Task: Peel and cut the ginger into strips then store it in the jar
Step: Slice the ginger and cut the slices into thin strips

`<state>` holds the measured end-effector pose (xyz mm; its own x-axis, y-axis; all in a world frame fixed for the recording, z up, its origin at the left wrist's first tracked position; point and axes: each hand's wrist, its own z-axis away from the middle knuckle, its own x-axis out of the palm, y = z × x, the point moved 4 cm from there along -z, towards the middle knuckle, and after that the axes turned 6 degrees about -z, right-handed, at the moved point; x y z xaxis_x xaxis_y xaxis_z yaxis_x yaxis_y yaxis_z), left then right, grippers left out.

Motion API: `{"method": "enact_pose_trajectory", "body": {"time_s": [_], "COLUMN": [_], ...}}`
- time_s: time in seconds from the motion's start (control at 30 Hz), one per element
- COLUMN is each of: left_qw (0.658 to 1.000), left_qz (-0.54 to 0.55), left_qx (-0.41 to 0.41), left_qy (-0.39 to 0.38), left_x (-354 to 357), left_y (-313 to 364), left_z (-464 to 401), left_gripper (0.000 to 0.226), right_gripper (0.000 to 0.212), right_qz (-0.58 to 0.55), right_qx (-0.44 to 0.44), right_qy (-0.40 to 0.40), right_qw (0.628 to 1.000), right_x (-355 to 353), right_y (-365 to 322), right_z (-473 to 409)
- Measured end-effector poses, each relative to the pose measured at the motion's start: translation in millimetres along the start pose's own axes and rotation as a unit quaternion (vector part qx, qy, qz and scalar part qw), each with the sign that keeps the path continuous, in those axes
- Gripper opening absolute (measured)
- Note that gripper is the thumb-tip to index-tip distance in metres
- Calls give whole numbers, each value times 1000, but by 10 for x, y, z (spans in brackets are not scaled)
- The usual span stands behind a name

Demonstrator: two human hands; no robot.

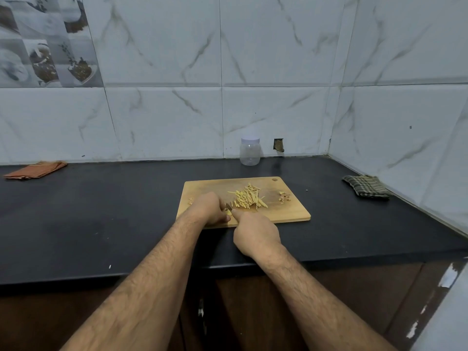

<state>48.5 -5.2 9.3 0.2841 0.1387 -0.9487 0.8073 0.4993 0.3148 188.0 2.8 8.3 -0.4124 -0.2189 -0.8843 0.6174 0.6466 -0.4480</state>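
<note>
Nearest, both forearms reach in over the near edge of the dark table (101,224). The right hand (255,233) is curled round a knife handle hidden in its fist, forefinger stretched forward; only a short dark bit of the knife (228,205) shows between the hands. The left hand (211,207) has its fingers curled down on a small yellow ginger piece (228,212) at the near left part of the wooden cutting board (286,214), pinning it just beside the blade.

Right of the hands, mid-board, lies a loose heap of pale yellow ginger strips (249,198), thin and matchstick-like, pointing mostly one way. Brownish peel scraps (284,197) sit near the board's right edge, apart from the heap, and a few bits (190,200) lie at its left edge.

Bare dark table spreads left and right of the board. Farther off, a striped cloth (366,186) lies right by the side wall, an orange cloth (35,169) far left. The clear jar (250,152), white lid on, stands against the far tiled wall (164,110), well apart from the board.
</note>
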Motion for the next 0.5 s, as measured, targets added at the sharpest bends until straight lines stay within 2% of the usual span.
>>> {"method": "enact_pose_trajectory", "body": {"time_s": [0.17, 0.3, 0.4, 0.5], "left_qw": [1000, 1000, 999, 999], "left_qz": [6, 16, 37, 46], "left_qx": [-3, -9, -10, -9], "left_qy": [-1, -4, -1, 1], "left_x": [13, 36, 44, 46], "left_y": [-20, -53, -80, -101], "left_z": [-30, -65, -86, -99], "left_gripper": [24, 33, 15, 16], "right_gripper": [53, 50, 52, 63], "right_qz": [1, 8, 17, 42], "right_qx": [2, 6, 3, 5], "right_qy": [-10, -20, -19, -33], "right_qw": [1000, 1000, 1000, 999], "right_x": [-10, -22, -16, 11], "right_y": [-6, -44, -67, -28], "right_z": [-3, -11, 10, 110]}}
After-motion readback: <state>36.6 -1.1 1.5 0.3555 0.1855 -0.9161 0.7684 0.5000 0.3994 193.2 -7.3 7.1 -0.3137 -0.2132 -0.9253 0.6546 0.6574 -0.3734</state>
